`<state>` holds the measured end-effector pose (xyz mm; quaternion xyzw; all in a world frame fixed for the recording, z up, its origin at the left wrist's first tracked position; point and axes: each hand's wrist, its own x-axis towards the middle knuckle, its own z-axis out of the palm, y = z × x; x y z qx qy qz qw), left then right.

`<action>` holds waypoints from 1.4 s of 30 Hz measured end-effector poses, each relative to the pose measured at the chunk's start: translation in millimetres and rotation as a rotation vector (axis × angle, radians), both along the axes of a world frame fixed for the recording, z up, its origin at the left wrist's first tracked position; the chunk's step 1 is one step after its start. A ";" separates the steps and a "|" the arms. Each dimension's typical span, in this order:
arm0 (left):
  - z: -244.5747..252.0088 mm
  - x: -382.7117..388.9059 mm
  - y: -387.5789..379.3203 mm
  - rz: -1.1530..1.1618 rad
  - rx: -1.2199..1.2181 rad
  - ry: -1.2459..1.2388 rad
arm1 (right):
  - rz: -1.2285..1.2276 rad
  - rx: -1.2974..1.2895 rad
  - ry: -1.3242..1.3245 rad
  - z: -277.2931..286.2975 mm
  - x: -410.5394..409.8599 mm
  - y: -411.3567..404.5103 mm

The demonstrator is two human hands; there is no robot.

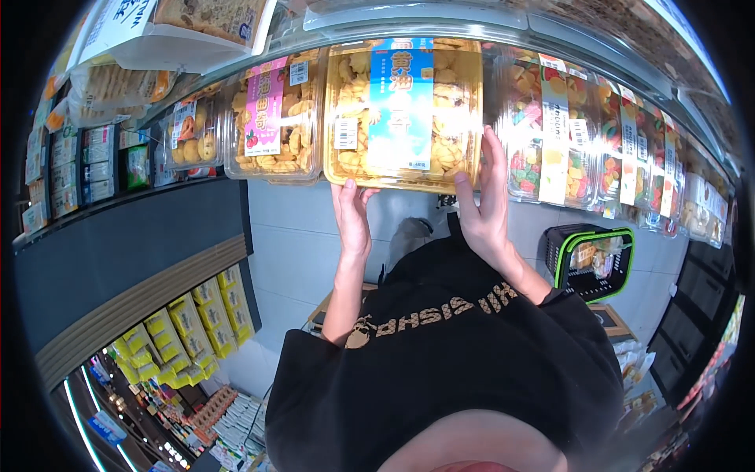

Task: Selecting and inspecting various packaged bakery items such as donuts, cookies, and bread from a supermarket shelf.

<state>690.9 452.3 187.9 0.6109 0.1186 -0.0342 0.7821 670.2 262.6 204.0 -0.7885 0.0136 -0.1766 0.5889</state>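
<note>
Both my hands are on a clear plastic box of butter cookies (pixel 454 112) with a blue label, among the boxes along the shelf. My left hand (pixel 354 215) is at the box's near left corner, its thumb at the edge and its other fingers partly hidden below. At the near right corner is my right hand (pixel 486 203), thumb against the front edge and fingers along the right side. Left of this box sits a box of cookies with a pink label (pixel 265 118). To the right, beyond a dark gap, stand boxes of colourful candies (pixel 525 127).
A black shopping basket with a green rim (pixel 630 259) holds packaged goods at the right. Bread in white packaging (pixel 203 23) lies at the upper left. A grey shelf unit (pixel 135 236) and yellow packets (pixel 194 318) are at the left. Grey tiles (pixel 295 236) cover the floor.
</note>
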 end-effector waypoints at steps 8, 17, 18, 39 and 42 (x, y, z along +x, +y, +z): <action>-6.0 2.9 11.7 -0.019 0.013 0.031 | 0.010 0.319 0.140 -5.0 6.9 8.8; -9.5 4.2 32.6 -0.230 0.116 0.016 | 0.084 0.305 0.199 3.4 -1.0 9.8; -8.3 2.5 35.4 -0.232 0.112 0.012 | 0.087 0.261 0.233 8.0 -4.1 11.5; -2.8 -46.2 73.1 -0.461 -0.413 0.248 | 0.147 0.516 0.212 55.1 -122.4 37.0; -16.3 -60.5 72.7 -0.499 -0.412 0.283 | 0.204 0.167 0.088 50.3 -138.5 35.1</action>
